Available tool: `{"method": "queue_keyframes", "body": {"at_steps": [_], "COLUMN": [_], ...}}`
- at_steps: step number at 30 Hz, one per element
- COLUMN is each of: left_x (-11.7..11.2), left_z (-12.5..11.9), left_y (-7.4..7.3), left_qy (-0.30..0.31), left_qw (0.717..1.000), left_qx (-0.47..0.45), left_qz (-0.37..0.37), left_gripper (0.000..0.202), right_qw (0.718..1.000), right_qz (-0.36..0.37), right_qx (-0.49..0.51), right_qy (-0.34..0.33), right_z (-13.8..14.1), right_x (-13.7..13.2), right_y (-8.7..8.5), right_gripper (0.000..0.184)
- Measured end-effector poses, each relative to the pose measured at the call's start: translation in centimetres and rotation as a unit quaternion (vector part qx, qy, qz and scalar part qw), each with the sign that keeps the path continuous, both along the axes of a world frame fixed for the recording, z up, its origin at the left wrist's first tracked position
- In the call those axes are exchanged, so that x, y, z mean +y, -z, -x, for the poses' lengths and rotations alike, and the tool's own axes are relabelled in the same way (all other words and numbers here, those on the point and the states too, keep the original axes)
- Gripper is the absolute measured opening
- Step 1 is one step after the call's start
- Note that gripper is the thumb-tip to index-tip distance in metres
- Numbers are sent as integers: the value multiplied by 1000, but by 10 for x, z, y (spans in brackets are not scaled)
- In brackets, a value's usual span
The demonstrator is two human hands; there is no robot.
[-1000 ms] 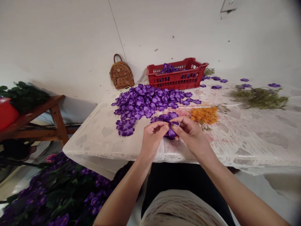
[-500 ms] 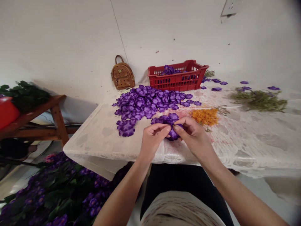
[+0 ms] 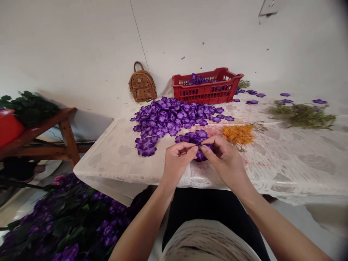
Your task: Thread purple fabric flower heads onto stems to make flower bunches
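Note:
My left hand (image 3: 178, 159) and my right hand (image 3: 224, 156) meet near the table's front edge, thumb and forefinger of each pinched together. Whatever small piece lies between the fingertips is too hidden to make out. Purple artificial petals (image 3: 194, 136) lie right behind and beneath the fingers. A large heap of purple petals (image 3: 168, 116) spreads beyond, with a smaller clump (image 3: 146, 145) to the left of my left hand. Just past my right hand sits a bunch of orange-yellow flower centres (image 3: 237, 134) on thin green stems.
A red plastic crate (image 3: 208, 95) with purple flowers stands by the wall, beside a small brown backpack (image 3: 143, 87). Green stems (image 3: 304, 116) and loose petals (image 3: 252, 102) lie at the right. Purple flower bunches (image 3: 67, 217) fill the floor at left, near a wooden bench (image 3: 67, 134).
My view has shifted slightly. Both hands keep their pinch in nearly the same place, with only small finger movement.

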State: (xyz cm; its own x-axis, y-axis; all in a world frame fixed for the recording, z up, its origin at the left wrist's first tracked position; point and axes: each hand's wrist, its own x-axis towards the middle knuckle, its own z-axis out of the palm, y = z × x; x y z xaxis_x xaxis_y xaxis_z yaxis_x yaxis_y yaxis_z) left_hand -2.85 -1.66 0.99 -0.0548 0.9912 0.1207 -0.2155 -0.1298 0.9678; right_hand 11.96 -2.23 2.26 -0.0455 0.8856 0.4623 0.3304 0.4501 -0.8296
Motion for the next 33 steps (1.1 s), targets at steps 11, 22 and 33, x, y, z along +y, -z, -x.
{"method": "queue_keyframes", "body": {"at_steps": [11,22,33], "left_x": [-3,-7,-8], "left_z": [-7,-8,-7], "left_y": [5,5,3], "left_qy": [-10,0,-10], "left_qw": [999,999,1000], "left_qx": [-26,-45,-21], "left_qz": [-16,-6,-21], "left_gripper": [14,16,9], "right_qw": [996,997,995], "right_qz": [27,30,51], "right_qx": [86,72,82], "right_qy": [1,22,4], "right_z": [5,2,4], "right_x": [-4,-4,-4], "right_y": [9,9,10], "right_gripper": [10,12,12]}}
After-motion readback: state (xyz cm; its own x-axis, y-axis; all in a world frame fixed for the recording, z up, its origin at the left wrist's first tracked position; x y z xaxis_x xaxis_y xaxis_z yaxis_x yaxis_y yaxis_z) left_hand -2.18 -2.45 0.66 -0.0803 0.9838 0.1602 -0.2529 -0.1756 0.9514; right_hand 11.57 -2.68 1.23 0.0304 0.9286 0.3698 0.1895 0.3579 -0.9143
